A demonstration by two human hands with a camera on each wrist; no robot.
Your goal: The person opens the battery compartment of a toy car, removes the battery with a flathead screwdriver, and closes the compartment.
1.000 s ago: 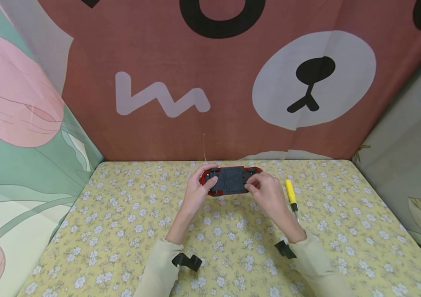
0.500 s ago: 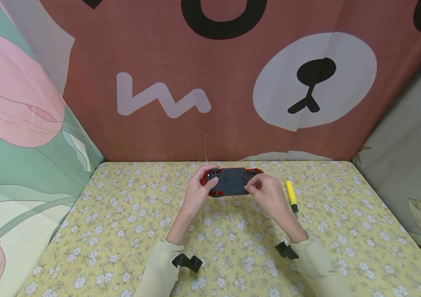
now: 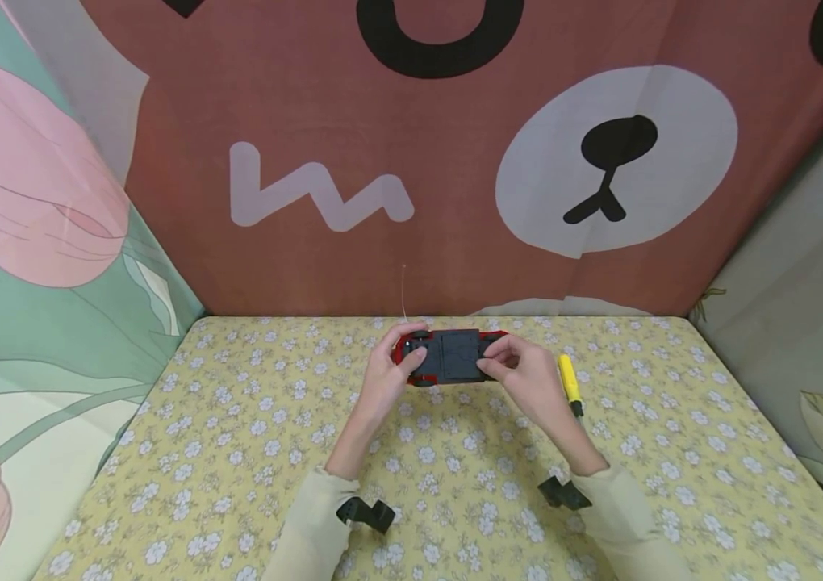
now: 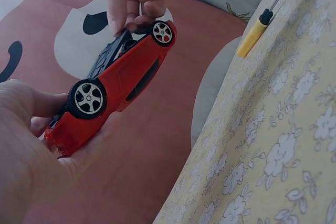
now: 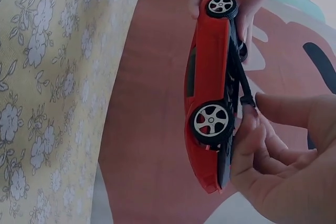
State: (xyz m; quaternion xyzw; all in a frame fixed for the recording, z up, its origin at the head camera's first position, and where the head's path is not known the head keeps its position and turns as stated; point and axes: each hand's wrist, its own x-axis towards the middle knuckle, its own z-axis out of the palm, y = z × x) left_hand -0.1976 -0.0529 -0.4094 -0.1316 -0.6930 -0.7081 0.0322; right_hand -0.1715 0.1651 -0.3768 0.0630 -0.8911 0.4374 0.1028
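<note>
A red toy car (image 4: 128, 80) with silver-spoked wheels is held up off the table, its dark underside facing me in the head view. My left hand (image 3: 385, 367) grips one end, thumb across the underside and fingers behind the body. At the car's middle, a flat black cover (image 3: 459, 355) shows on the underside. My right hand (image 3: 531, 373) pinches the edge of this cover between thumb and fingers. In the right wrist view the cover (image 5: 241, 74) slants away from the chassis, its pinched end raised and its other end close to the car.
A screwdriver (image 3: 569, 381) with a yellow handle lies on the flowered tablecloth (image 3: 237, 452), right of the car and partly behind my right forearm. A printed cloth backdrop (image 3: 310, 266) stands behind the table. A thin pale strand (image 3: 403, 290) rises behind the car.
My right thumb and fingers have shifted slightly at the cover's edge, and the hand has turned a little. The left hand keeps its hold on the car. The screwdriver lies still.
</note>
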